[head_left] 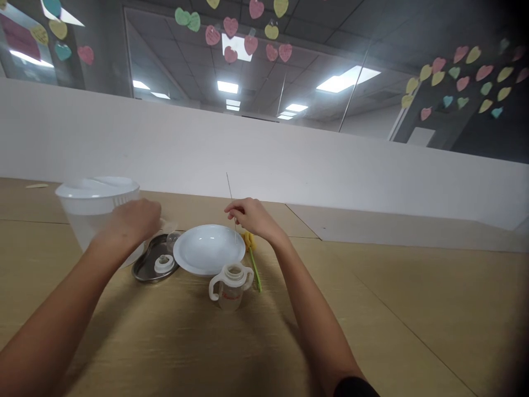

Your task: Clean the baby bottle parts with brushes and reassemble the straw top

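Note:
My left hand is closed around the handle side of a clear plastic jug with a white lid, at the left of the wooden table. My right hand pinches a thin wire-like stick that stands upright over the far edge of a white bowl. A small handled baby bottle without its cap stands in front of the bowl. A yellow-headed brush with a green handle lies beside the bowl, under my right wrist.
A metal tray left of the bowl holds a white bottle ring and a clear teat. A white partition runs along the far table edge. Paper hearts hang on the glass behind.

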A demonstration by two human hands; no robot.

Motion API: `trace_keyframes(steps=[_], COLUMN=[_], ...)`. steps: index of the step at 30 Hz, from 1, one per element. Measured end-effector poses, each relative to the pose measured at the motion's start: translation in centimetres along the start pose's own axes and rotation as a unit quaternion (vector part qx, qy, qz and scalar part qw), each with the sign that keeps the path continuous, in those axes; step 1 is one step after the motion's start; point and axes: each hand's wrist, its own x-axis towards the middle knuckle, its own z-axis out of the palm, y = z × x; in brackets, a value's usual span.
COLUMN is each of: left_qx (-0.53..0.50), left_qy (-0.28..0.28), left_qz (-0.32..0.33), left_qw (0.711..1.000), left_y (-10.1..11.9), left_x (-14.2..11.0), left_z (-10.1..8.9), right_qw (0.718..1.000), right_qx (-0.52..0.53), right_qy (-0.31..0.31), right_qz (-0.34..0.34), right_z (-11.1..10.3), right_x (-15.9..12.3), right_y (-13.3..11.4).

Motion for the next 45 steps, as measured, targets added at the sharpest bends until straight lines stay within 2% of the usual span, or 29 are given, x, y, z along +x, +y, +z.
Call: trace_keyframes(steps=[2,5,7,9,13,16,21,26,29,32,36,40,45], left_qx=[0.048,0.026,-0.017,-0.051,-0.063,-0.067,-0.098,-0.114,-0.133,-0.19,-0.29,-0.379,-0.42], left_qy=[0.053,0.107,0.121,0.112,0.071,0.054,0.085,0.091,0.105,0.09,0.057,0.035,0.034], left_qz=[-0.005,0.069,0.1,0.114,0.119,0.166,0.186,0.193,0.197,0.212,0.238,0.248,0.242], left_qw=[0.997,0.992,0.987,0.986,0.988,0.982,0.974,0.97,0.966,0.955,0.925,0.891,0.874], left_y=[2.0,4.8,5.9,6.4,6.5,6.6,7.0,7.3,7.0,6.7,6.8,7.1,6.9], left_x=[-1.0,-1.6,-1.3,-1.0,-0.8,-1.0,-1.2,-1.0,-0.6,-0.3,-0.4,-0.5,0.0], left_z=[-1.0,-1.2,-0.6,0.0,0.8,1.0,1.4,1.7,1.8,1.8,1.7,1.8,2.5], right_qw=[1.0,0.999,0.998,0.998,0.996,0.995,0.994,0.994,0.993,0.976,0.921,0.915,0.903], right_qx=[0.018,0.012,-0.011,-0.022,0.021,0.021,0.005,0.002,0.027,0.102,0.175,0.168,0.176], right_qy=[0.015,0.036,0.047,0.059,0.087,0.089,0.1,0.101,0.108,0.189,0.336,0.343,0.358], right_qz=[-0.008,-0.026,-0.027,-0.017,-0.014,-0.042,-0.036,-0.035,-0.03,-0.039,-0.09,-0.13,-0.158], right_z=[0.2,0.6,0.9,1.0,1.2,1.5,1.8,1.7,1.2,0.5,0.1,0.7,1.6], right_x=[0.0,0.0,0.0,0.1,0.2,0.2,0.1,0.0,-0.1,-0.4,-1.0,-1.0,-0.6], right_y=[-0.3,-0.7,-0.7,-0.5,-0.1,-0.2,-0.6,-0.8,-1.1,-1.5,-2.2,-2.4,-2.3])
